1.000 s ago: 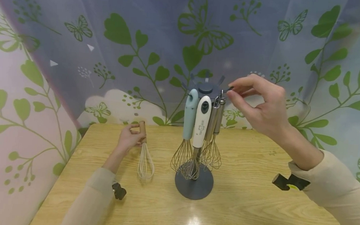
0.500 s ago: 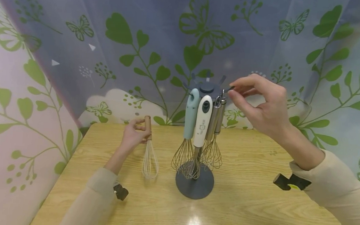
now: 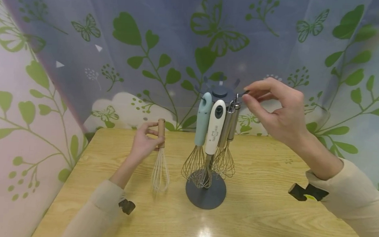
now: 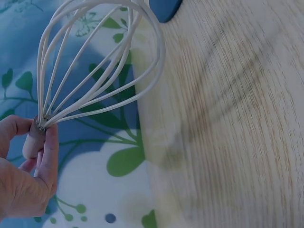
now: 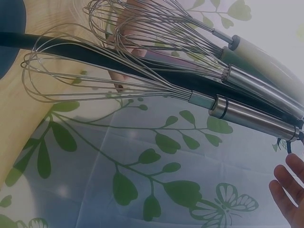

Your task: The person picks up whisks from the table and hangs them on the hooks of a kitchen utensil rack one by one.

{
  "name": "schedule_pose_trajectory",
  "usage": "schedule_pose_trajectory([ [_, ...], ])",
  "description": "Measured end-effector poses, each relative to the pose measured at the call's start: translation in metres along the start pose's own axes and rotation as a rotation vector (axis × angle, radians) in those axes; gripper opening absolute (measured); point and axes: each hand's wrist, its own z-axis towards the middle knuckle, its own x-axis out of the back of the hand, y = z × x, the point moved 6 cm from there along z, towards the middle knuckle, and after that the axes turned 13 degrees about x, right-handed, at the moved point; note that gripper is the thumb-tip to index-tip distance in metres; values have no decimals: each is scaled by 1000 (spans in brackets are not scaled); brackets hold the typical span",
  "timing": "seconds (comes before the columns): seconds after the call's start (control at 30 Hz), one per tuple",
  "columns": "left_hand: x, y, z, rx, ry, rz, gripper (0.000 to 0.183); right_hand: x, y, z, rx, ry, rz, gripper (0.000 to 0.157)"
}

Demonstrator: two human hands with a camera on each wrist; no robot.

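My left hand [image 3: 144,143] pinches a whisk by its short wooden handle [image 3: 161,131], wires pointing down. In the left wrist view, its pale wire loops [image 4: 88,100] stand beyond the fingers, close over the table. A dark whisk stand [image 3: 205,198] with a round base is right of this whisk. From its hooks hang a whisk with a light blue handle [image 3: 202,125], one with a white handle [image 3: 214,135] and steel-handled ones [image 3: 232,125]. My right hand [image 3: 280,110] pinches the tip of a hook at the stand's right, beside a steel handle [image 5: 251,118].
All this is on a light wood table [image 3: 268,212]. Behind it hangs a patterned cloth [image 3: 169,29] with green leaves and butterflies. Other hooks at the stand's back [image 3: 221,80] carry no whisk. A small dark camera [image 3: 126,206] is strapped at each wrist.
My left hand has moved right with the wooden-handled whisk, bringing it nearer the stand and slightly up in the view. My right hand keeps its pinch on the hook.
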Motion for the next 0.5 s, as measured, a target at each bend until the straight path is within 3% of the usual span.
schedule_pose_trajectory([
  [0.17, -6, 12, -10, -42, -23, -17, 65, 0, 1, 1, -1, 4, -5, 39],
  [0.5, -17, 35, -30, -136, -15, -1, 63, 0, 0, 0, -17, -6, -8, 25],
])
